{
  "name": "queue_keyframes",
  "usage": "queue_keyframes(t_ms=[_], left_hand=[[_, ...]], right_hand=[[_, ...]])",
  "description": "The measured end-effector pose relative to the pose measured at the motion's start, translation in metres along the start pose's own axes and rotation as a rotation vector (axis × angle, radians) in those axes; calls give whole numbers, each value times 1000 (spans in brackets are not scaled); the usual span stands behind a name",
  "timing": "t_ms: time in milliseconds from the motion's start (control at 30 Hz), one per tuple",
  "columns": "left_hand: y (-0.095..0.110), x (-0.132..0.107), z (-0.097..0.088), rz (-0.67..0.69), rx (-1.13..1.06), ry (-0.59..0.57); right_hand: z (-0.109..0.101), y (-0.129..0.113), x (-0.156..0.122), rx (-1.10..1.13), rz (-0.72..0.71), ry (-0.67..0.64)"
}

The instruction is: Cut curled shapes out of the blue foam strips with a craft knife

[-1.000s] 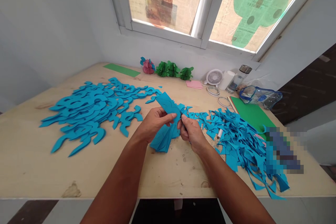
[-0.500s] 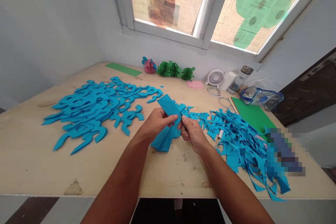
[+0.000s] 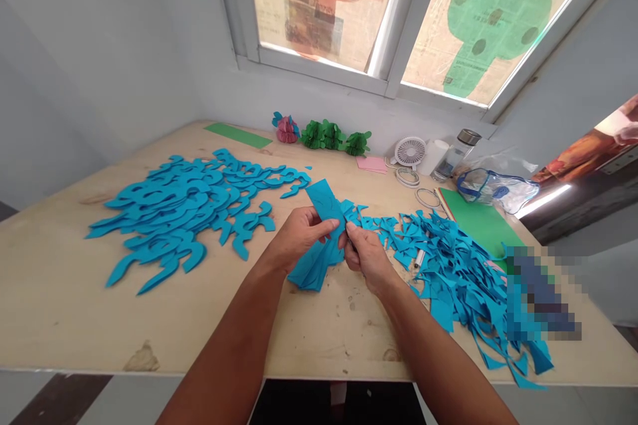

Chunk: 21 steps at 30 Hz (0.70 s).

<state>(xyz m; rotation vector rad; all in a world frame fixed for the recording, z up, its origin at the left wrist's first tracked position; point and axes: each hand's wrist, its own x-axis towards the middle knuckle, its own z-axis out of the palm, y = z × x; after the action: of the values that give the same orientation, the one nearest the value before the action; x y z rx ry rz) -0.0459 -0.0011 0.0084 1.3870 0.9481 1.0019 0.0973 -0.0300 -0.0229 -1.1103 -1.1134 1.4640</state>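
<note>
My left hand is closed on a blue paper strip with curved outlines drawn on it, thumb pressed on top. Close against the strip's right edge, my right hand is closed round what look like scissors; only a small dark part shows and the blades are hidden. Below both hands, a fanned stack of blue paper strips rests on the table. A large heap of wavy cut-out blue shapes lies to the left. Blue paper scraps are piled on the right.
A white marker lies among the scraps. Along the back of the wooden table are green paper ornaments, a pink one, a small fan, tape rolls, a bottle and a clear pouch. Green sheets lie right.
The view has shifted slightly. Both hands keep their grip, with the strip tilted a little more upright. At the far right, an orange-red patterned surface and a bright strip now show.
</note>
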Motion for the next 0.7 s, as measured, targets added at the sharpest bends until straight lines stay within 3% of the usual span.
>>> queue_keyframes(t_ms=[433, 700], left_hand=[[-4, 2, 0, 3, 2, 67], [-5, 2, 3, 7, 18, 33]], right_hand=[[2, -3, -3, 8, 16, 0], [2, -3, -3, 26, 13, 10]])
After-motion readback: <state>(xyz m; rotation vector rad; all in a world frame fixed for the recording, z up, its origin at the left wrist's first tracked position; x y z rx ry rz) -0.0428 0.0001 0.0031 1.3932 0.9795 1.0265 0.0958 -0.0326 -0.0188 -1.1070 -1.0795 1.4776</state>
